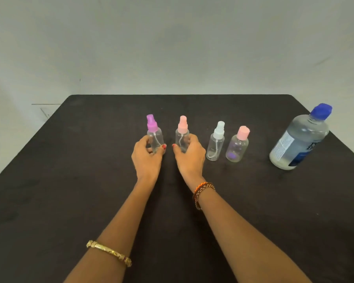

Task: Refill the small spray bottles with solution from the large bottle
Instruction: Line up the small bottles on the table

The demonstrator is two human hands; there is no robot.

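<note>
Four small clear plastic bottles stand in a row mid-table. The left hand (146,154) grips the purple-topped spray bottle (154,135); the right hand (189,155) grips the pink-topped spray bottle (182,133). Far right stands the large bottle (299,137), blue-capped, its label unreadable, on the matte black table (70,180).

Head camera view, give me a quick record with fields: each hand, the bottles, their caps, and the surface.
left hand: grips purple-capped spray bottle
right hand: grips pink-capped spray bottle
untouched small bottles: white-capped spray bottle, pink screw-cap bottle
small bottle state: all upright, capped, look empty
large bottle: far right, blue cap on, holds clear liquid
surface: black table
</note>
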